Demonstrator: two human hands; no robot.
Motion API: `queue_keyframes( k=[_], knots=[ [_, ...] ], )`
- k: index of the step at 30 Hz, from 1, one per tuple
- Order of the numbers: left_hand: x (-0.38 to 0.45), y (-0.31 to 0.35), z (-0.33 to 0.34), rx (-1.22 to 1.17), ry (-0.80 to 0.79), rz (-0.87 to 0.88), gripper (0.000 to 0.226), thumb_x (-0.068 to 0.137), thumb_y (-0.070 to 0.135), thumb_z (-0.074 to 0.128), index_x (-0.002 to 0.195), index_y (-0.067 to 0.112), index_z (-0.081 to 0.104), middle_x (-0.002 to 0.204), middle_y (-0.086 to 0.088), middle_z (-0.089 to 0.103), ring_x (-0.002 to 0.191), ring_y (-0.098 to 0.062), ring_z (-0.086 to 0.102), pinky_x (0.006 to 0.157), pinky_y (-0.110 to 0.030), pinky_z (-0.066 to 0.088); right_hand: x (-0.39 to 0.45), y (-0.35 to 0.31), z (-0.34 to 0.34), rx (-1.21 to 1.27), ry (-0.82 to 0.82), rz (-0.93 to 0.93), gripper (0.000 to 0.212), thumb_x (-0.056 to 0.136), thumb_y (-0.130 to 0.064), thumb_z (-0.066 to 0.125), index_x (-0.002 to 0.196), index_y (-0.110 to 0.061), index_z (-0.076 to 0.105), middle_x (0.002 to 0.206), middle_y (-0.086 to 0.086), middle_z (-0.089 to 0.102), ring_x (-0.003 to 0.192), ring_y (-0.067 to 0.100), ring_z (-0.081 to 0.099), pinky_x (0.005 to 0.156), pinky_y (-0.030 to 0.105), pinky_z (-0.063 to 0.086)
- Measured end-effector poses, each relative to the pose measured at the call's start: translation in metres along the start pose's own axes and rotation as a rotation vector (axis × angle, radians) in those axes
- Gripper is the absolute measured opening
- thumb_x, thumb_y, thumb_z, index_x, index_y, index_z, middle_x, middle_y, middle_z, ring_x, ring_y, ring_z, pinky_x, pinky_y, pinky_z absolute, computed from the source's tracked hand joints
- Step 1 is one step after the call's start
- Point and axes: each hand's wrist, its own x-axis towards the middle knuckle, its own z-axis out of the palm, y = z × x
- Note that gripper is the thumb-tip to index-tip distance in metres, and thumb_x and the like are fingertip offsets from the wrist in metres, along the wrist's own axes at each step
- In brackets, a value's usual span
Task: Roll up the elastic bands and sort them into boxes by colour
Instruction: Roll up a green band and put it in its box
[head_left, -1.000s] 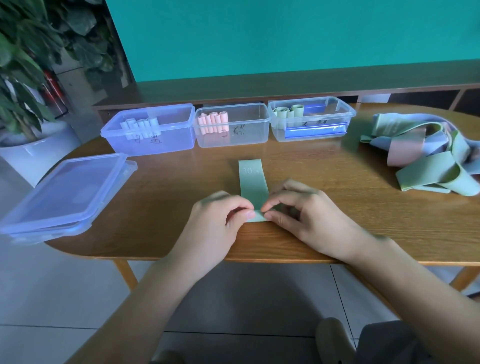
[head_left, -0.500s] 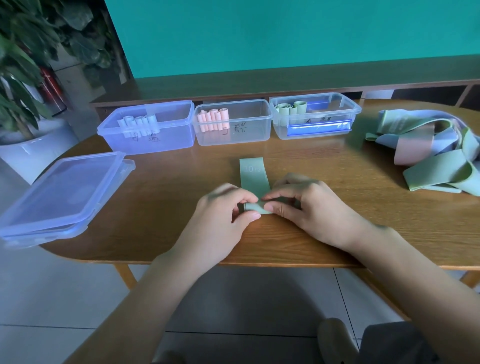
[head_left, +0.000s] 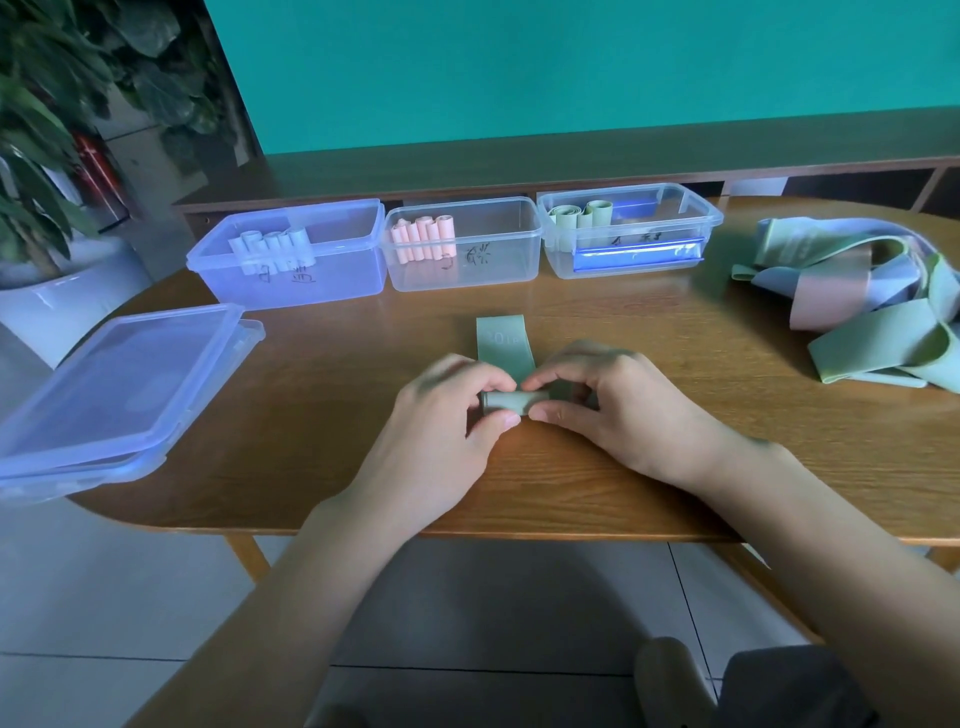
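Potted plant (head_left: 47, 156) at left, teal wall (head_left: 571, 67), wooden table (head_left: 311, 415)

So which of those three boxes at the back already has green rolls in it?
The right-hand box: green rolls stand at its left end. The middle box holds pink rolls, the left box pale blue-white ones.

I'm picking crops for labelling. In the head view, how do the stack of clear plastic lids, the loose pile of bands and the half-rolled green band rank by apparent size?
1. Stack of clear plastic lids, though nearness to the camera inflates it.
2. Loose pile of green, pink and lilac bands.
3. Half-rolled green band, pinched by the left hand and right hand.
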Motion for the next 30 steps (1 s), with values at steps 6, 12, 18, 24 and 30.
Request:
queue_keyframes(
  k=[6,12,18,24,30],
  knots=[
    [0.002,0.001,0.0,-0.001,-0.018,-0.024,0.021,0.091,0.027,0.072,0.111,0.031,0.067,0.098,0.024,0.055,0.092,0.012,0.052,0.072,0.002,0.037,0.001,0.003,0.0,-0.02,-0.032,0.017,0.028,0.089,-0.03,0.076,0.116,-0.027,0.071,0.109,-0.016,0.062,0.09,0.003,0.058,0.077,0.011,0.04],
    [-0.009,0.005,-0.005,-0.053,-0.008,-0.043,0.018,0.09,0.026,0.073,0.107,0.031,0.07,0.089,0.03,0.055,0.095,0.011,0.052,0.073,0.002,0.037,-0.01,-0.003,0.0,0.03,-0.019,-0.004,0.026,0.089,-0.032,0.076,0.114,-0.027,0.072,0.11,-0.014,0.065,0.1,0.008,0.062,0.089,0.025,0.048],
    [-0.035,0.01,-0.007,-0.041,-0.008,-0.058,0.015,0.09,0.035,0.071,0.103,0.038,0.064,0.09,0.029,0.055,0.099,0.008,0.052,0.07,-0.007,0.046,-0.028,-0.015,-0.004,0.092,-0.07,0.028,0.028,0.087,-0.043,0.076,0.113,-0.038,0.068,0.103,-0.023,0.063,0.076,0.015,0.06,0.072,0.027,0.05],
    [-0.033,0.009,-0.005,-0.002,0.012,-0.048,0.014,0.092,0.036,0.068,0.106,0.033,0.067,0.1,0.02,0.06,0.091,0.005,0.055,0.071,-0.005,0.043,-0.028,-0.019,-0.002,0.035,-0.015,-0.032,0.019,0.091,-0.035,0.074,0.109,-0.031,0.07,0.107,-0.021,0.055,0.079,0.011,0.059,0.074,0.015,0.042],
    [-0.024,0.002,-0.004,0.014,0.052,-0.011,0.02,0.094,0.035,0.066,0.108,0.023,0.074,0.104,0.012,0.061,0.086,-0.002,0.054,0.074,-0.003,0.04,-0.021,-0.02,0.0,0.013,-0.006,-0.079,0.016,0.093,-0.03,0.072,0.108,-0.028,0.071,0.112,-0.017,0.062,0.096,0.009,0.062,0.082,0.024,0.049]
  ],
)
